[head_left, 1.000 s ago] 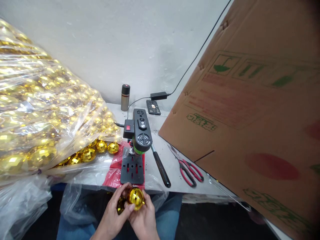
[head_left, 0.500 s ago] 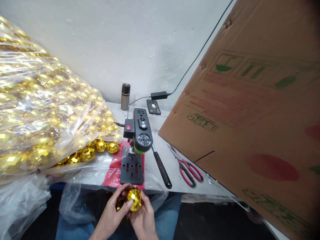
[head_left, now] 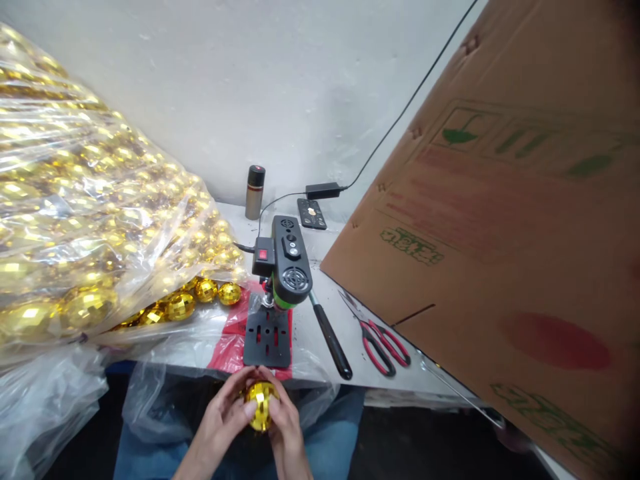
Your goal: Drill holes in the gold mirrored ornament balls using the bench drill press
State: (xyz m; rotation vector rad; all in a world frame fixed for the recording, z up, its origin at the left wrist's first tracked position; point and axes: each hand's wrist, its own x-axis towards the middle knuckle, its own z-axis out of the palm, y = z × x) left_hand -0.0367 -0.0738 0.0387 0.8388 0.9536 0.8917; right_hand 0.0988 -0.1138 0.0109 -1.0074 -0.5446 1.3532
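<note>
A shiny gold faceted ball ornament [head_left: 261,408] is held between my two hands, just in front of the table edge and above my lap. My left hand [head_left: 226,412] curls round its left side, thumb on the near face. From the right, my right hand [head_left: 285,417] closes on it with the thumb on its front. Beyond my hands stands a small black bench drill press [head_left: 291,257] with a red switch and a slotted black base plate [head_left: 268,339]. Its black-handled lever [head_left: 333,340] points toward me.
To the left, a big clear plastic bag [head_left: 115,213] bulges with gold balls, several spilling out near the press. Red-handled scissors [head_left: 385,347] lie right of the lever, beside a large cardboard box [head_left: 480,233]. Farther back are a bottle [head_left: 255,193], a phone [head_left: 311,213] and a power adapter [head_left: 323,191].
The gold ball has shifted slightly left and turned in my hands. My right hand has come round it, its thumb now on the front. The whole view has moved a little.
</note>
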